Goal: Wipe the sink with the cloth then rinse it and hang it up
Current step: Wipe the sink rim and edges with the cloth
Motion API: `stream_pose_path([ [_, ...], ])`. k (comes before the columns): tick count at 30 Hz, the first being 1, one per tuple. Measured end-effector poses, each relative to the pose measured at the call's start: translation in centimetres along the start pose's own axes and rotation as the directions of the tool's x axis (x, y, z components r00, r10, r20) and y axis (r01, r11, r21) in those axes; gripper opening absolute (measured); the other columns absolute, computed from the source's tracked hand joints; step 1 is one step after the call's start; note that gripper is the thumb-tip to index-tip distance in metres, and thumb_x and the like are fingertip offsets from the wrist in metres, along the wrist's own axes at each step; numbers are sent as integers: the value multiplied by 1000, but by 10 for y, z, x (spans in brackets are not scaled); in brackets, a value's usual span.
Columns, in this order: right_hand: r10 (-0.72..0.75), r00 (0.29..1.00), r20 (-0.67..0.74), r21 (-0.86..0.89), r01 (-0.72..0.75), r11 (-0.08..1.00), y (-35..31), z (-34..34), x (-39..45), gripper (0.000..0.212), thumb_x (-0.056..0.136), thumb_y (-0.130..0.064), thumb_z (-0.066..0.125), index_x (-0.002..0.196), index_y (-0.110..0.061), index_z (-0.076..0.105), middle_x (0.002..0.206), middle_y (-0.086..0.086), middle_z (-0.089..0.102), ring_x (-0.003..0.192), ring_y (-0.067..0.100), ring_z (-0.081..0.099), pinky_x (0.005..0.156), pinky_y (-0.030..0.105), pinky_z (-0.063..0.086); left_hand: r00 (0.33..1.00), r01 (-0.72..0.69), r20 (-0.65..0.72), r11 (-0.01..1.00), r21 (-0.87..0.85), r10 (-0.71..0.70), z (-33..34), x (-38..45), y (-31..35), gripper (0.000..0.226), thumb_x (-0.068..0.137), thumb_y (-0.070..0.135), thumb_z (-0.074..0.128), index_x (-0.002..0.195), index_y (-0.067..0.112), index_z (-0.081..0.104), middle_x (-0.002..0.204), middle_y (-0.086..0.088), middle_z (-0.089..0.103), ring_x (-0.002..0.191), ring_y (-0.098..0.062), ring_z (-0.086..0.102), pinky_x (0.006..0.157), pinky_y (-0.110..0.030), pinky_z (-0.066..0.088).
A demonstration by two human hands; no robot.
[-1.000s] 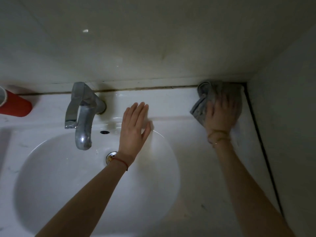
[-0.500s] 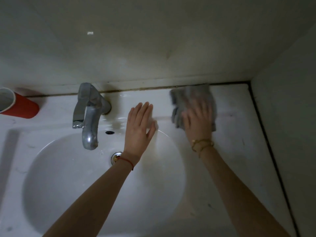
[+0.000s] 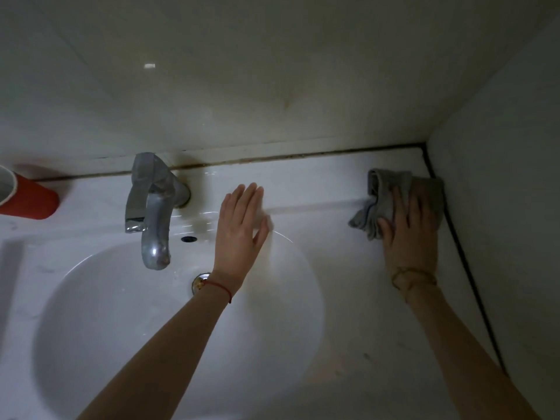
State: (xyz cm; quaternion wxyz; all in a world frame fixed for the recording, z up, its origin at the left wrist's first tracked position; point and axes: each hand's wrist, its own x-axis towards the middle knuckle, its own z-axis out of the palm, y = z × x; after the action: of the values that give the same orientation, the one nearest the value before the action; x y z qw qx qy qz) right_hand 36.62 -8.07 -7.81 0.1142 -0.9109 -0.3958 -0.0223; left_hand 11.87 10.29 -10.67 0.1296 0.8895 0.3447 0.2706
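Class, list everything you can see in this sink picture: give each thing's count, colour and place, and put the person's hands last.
sink: one, white, basin at lower left with a flat surround
faucet: one, silver, behind the basin
drain: one, metal, basin bottom
overflow hole: one, dark, below the faucet
cup: one, red, far left, lying on its side
cloth: one, grey, right back corner of the surround
left hand: flat on the basin rim
right hand: pressing the cloth
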Motion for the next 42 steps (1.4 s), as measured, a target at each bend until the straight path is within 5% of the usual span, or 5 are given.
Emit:
stream_pose_path([
  [6,-152,969,194,-5,156,988,21,0,64,74,89,-51,32,150,-11,27,151,24,33,133,46,34,115,57,21,1000,-15,4,1000,-1,15,-1,0,-1,52,99,20,58,147,5,45,152,-11,46,147,-27,34,122,-48,25],
  [19,-75,994,81,105,66,992,20,-2,0,56,93,-33,32,141,-7,44,149,19,40,134,40,37,112,53,24,1000,-11,8,1000,-14,11,-3,0,0,52,100,21,57,147,5,44,152,-12,46,146,-28,34,122,-50,25],
  [28,-329,925,187,279,271,921,4,4,-114,51,102,-46,29,143,-20,40,153,6,38,140,31,35,112,55,29,1000,-5,14,1000,-9,5,-2,-2,1,51,100,22,56,147,5,43,152,-12,45,147,-28,33,122,-50,25],
  [34,-129,977,169,51,122,991,-29,19,-43,64,94,-62,26,150,-32,29,158,7,26,143,36,23,118,53,12,1000,-13,14,1000,-6,13,-2,-1,2,50,101,22,54,147,4,44,152,-12,46,146,-29,34,123,-49,23],
  [42,-407,895,181,150,384,911,-3,8,-109,51,102,-48,23,149,-29,28,156,4,32,143,33,28,115,55,22,1000,-11,22,1000,-5,11,-2,-1,1,50,102,23,53,148,5,43,153,-11,45,147,-28,33,123,-49,23],
])
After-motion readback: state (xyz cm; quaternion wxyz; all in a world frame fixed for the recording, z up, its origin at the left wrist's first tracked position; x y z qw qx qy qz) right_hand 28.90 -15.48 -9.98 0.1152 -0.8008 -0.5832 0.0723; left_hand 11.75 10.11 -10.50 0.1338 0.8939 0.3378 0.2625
